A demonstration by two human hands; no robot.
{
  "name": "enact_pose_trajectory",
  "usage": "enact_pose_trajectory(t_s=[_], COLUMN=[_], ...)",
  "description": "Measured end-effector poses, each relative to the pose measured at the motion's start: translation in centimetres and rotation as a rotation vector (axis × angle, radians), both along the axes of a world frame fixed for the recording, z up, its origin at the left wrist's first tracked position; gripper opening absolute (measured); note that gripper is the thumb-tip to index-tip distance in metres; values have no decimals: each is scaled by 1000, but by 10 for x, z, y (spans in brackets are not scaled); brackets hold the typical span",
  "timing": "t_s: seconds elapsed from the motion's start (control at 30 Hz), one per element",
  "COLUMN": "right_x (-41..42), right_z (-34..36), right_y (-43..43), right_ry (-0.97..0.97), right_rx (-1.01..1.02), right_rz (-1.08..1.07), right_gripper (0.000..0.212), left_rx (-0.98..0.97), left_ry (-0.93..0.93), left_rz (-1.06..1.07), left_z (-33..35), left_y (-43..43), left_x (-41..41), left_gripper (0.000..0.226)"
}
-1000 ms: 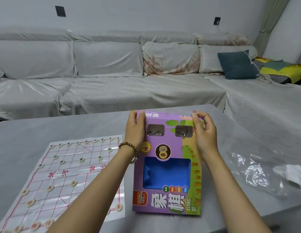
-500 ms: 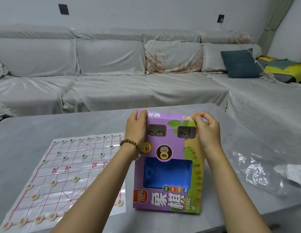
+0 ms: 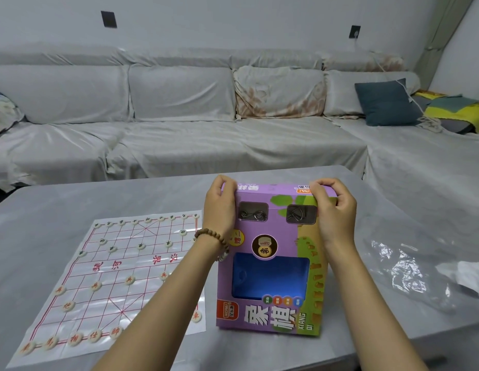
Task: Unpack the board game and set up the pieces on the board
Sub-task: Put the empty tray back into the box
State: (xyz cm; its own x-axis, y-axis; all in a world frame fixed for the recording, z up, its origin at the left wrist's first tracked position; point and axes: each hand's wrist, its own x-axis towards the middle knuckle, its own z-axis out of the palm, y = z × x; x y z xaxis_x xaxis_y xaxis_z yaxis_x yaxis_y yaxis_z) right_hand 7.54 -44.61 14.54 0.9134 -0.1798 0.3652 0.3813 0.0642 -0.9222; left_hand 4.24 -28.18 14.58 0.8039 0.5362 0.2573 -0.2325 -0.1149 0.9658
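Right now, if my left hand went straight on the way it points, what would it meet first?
The purple box: your left hand grips its top left corner. Past the box, along the forearm's line, only bare table shows, then probably the sofa, though depth is unclear.

- Our left hand (image 3: 219,207) grips the upper left corner of the box (image 3: 278,228), fingers curled over the top edge.
- Our right hand (image 3: 333,210) grips the upper right corner likewise.
- Both forearms reach forward, hands about level.
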Motion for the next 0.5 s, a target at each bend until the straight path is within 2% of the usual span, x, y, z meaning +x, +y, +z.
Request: enact_pose_trajectory(t_s=[0.17,0.37,0.5], right_x=[1,-2,0], right_z=[-4,1,1], right_y=[2,0,-4], right_ry=[6,-12,35], right_rx=[-105,-14,43], right_rz=[-78,-8,45], right_gripper=[11,10,17], left_rx=[84,144,87], left_ry=[0,10,59], left_rz=[21,79,63], left_z=[-1,-3,-2], left_y=[0,-2,-1], left_x=[-5,-5,-6], left_gripper=[29,35,39])
